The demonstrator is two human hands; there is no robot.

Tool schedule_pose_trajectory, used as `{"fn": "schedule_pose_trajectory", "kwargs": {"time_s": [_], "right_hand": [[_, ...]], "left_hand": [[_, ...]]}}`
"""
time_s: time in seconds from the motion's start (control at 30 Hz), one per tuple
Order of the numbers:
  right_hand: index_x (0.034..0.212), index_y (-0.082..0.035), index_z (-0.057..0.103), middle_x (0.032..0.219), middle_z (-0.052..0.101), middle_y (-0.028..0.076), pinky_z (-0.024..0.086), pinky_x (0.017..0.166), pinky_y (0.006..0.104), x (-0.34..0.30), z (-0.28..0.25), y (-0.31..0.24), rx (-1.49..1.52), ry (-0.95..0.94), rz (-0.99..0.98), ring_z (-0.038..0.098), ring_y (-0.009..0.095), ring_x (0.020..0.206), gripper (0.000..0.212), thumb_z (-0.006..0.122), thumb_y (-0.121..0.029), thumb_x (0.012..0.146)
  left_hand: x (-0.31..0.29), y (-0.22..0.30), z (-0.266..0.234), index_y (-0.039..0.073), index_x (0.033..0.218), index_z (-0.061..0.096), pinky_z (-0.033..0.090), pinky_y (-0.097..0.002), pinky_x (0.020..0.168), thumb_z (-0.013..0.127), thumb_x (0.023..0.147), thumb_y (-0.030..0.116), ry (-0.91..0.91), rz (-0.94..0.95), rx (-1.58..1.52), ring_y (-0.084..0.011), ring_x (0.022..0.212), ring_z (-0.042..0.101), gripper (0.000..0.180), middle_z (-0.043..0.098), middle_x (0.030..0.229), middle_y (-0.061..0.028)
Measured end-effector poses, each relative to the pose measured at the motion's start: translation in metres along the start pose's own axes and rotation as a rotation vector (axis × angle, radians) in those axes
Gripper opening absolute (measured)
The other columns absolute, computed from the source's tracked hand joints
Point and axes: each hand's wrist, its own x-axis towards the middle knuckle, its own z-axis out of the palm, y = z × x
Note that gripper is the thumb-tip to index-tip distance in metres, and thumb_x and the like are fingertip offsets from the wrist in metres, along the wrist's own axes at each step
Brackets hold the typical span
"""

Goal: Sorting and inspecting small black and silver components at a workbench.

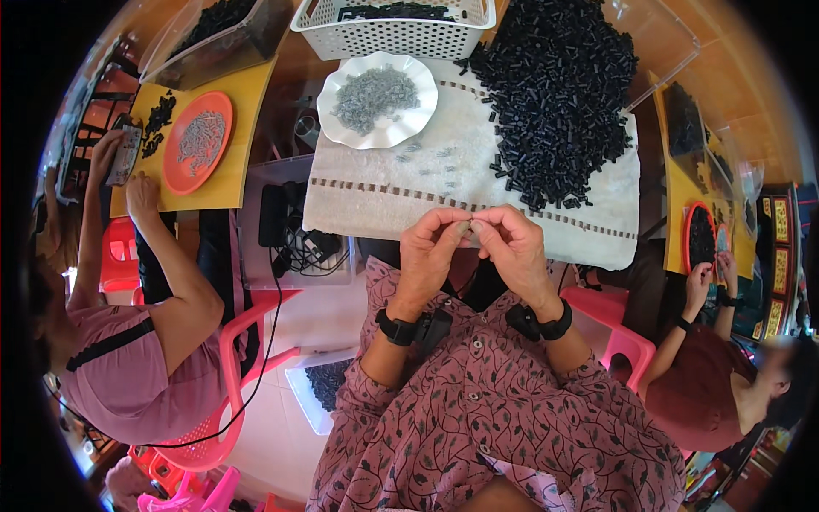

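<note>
My left hand (pixel 433 245) and my right hand (pixel 512 247) meet at the near edge of the cloth-covered table, fingertips pinched together. Whatever they hold between thumbs and forefingers is too small to make out. Just beyond them, several small clear pieces (pixel 450 169) lie on the pale cloth (pixel 358 211). A large heap of short black tube-like parts (pixel 559 102) spreads over the right side of the cloth. To the left, a white scalloped plate (pixel 333 128) holds a pile of small translucent parts (pixel 375 96).
A white perforated basket (pixel 392 41) with black parts stands at the back. On the left, a person (pixel 145 367) works beside an orange plate (pixel 175 175); another person (pixel 699 384) works at right. A bin (pixel 294 384) of black parts sits on the floor near a pink chair (pixel 226 427).
</note>
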Motion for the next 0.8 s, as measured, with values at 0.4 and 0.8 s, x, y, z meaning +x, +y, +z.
{"fn": "schedule_pose_trajectory", "kwargs": {"time_s": [0.4,0.8], "right_hand": [[0.098,0.002,0.063,0.081,0.063,0.003,0.047,0.053,0.0207,-0.002,0.003,-0.002,-0.023,0.016,0.077,0.059,0.006,0.062,0.01,0.063,-0.007,0.095],[0.103,0.002,0.061,0.078,0.063,0.002,0.046,0.055,0.019,-0.01,0.005,-0.013,0.169,0.057,0.098,0.057,0.005,0.062,0.012,0.061,-0.009,0.097]], "left_hand": [[-0.001,0.007,0.005,-0.002,0.106,0.067,0.054,-0.022,0.074,0.061,0.096,0.002,-0.006,0.012,0.029,-0.0071,0.082,0.062,0.013,0.069,0.095,-0.004],[0.0,0.0,-0.006,-0.003,0.117,0.063,0.056,-0.0281,0.08,0.058,0.098,0.003,-0.037,-0.087,-0.568,-0.0162,0.089,0.067,0.021,0.068,0.109,-0.0131]]}}
